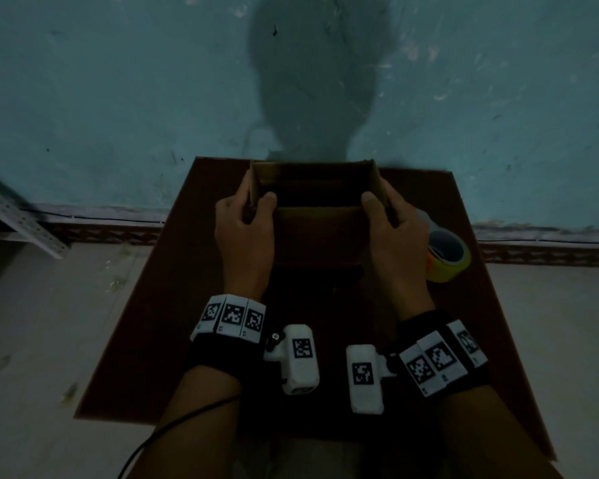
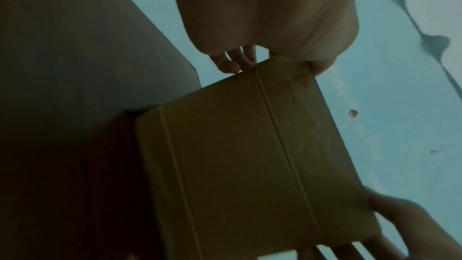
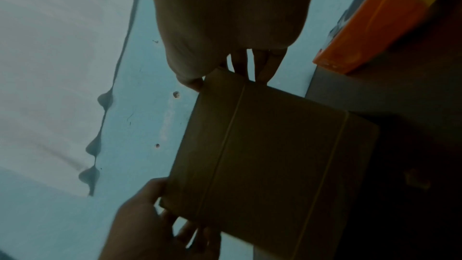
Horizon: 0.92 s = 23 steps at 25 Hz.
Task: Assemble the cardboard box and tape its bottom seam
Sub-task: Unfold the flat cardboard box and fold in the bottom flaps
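Observation:
A small brown cardboard box (image 1: 317, 233) stands opened into a rectangle on the dark red table (image 1: 173, 305), its open side up. My left hand (image 1: 244, 219) grips the box's left wall, thumb inside, fingers outside. On the right wall my right hand (image 1: 391, 219) holds the same way. In the left wrist view the box (image 2: 237, 155) shows its near face with two creases, my left hand (image 2: 262, 60) pinching its top edge. The right wrist view shows the box (image 3: 270, 155) held at the corner by my right hand (image 3: 225, 74). A tape roll (image 1: 446, 254), yellow with orange, sits right of the box.
The table stands against a teal wall (image 1: 118, 98) with a tiled baseboard. A grey metal rail (image 1: 18, 219) leans at the left. A black cable (image 1: 173, 430) runs from my left forearm. The tape roll (image 3: 370, 29) lies close beside my right hand.

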Each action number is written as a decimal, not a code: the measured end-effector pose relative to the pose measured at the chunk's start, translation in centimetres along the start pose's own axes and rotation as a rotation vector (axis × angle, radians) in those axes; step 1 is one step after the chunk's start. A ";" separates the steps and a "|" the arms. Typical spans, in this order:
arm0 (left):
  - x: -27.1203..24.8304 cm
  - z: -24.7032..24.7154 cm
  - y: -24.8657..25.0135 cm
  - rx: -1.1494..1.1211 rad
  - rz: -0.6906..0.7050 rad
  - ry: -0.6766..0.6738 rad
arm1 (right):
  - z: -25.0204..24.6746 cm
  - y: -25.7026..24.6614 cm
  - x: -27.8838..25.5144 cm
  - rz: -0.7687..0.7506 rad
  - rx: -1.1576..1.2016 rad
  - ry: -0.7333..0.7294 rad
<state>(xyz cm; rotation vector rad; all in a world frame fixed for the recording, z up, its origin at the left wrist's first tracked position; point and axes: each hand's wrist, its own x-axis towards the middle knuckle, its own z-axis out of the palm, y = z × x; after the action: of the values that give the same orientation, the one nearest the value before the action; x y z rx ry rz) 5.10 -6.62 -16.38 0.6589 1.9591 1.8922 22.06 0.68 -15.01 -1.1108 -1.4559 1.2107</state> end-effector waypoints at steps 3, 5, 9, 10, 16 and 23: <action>-0.2 -0.2 0.3 0.071 0.006 0.014 | -0.3 0.7 0.5 -0.015 -0.109 -0.033; -0.6 -0.3 0.3 0.137 0.048 0.027 | -0.5 1.2 0.7 0.012 -0.124 -0.076; -0.9 -0.1 -0.2 0.219 0.017 -0.066 | -1.0 1.5 0.8 0.103 -0.210 -0.176; -0.8 -0.1 -0.3 0.231 0.007 -0.093 | -1.1 1.7 0.9 0.116 -0.232 -0.197; -1.3 -0.1 -1.1 0.394 -0.022 -0.221 | -1.6 1.9 1.0 0.155 -0.335 -0.260; -1.6 -0.2 -1.2 0.347 0.172 -0.165 | -1.6 2.4 0.9 0.110 -0.322 -0.292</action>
<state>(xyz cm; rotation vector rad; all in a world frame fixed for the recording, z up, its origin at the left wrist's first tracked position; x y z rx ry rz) 6.20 -7.65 -17.66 1.0754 2.1994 1.5370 23.68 2.07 -17.13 -1.2819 -1.8832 1.2847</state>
